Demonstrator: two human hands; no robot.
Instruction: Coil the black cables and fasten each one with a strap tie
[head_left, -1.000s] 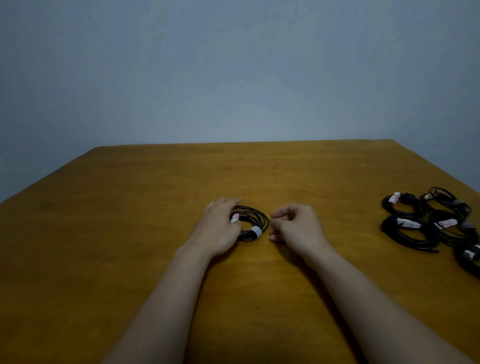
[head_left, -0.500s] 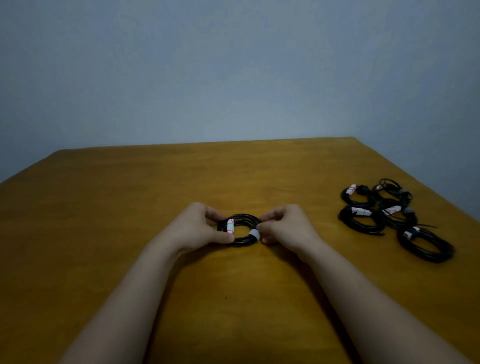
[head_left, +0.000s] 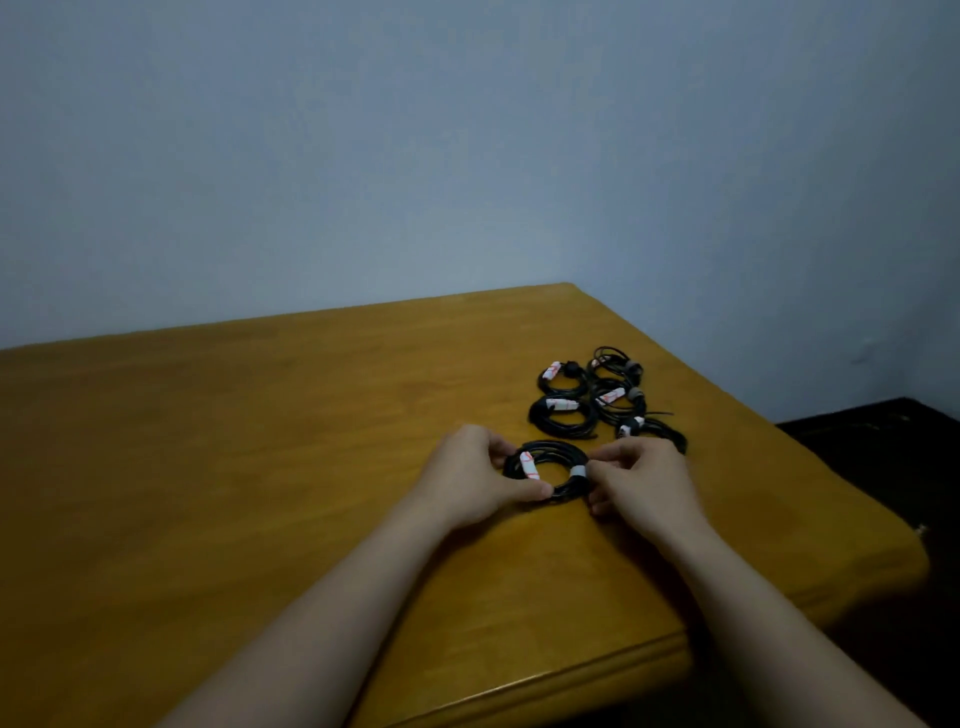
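Table edge: the near rim of the wooden table is rounded and smooth, an orange-brown board with faint grain and a dull sheen.
Forearms: two bare forearms reach in from the bottom of the view and converge toward the middle of the table.
Left hand: the left hand is curled around the left side of the coil, thumb tip pressed at its near rim and fingertips over its far rim, so it grips the loop lightly rather than making a fist.
Right hand: the right hand pinches the right side of the same coil, thumb and forefinger closed together at the grey strap; the other fingers are folded under, touching the table.
Coiled cable: the black coiled cable is a flat round ring of several thin, matte loops, lying on the table between both hands.
White label: a white label with red marks wraps the left part of the ring.
Strap tie: a pale grey strap tie bands the right part, touching the right fingertips.
Finished coils: five more black bundled coils lie clustered just beyond the right hand, each with a white or grey band.
Wall: a plain blue-grey wall rises behind the table.
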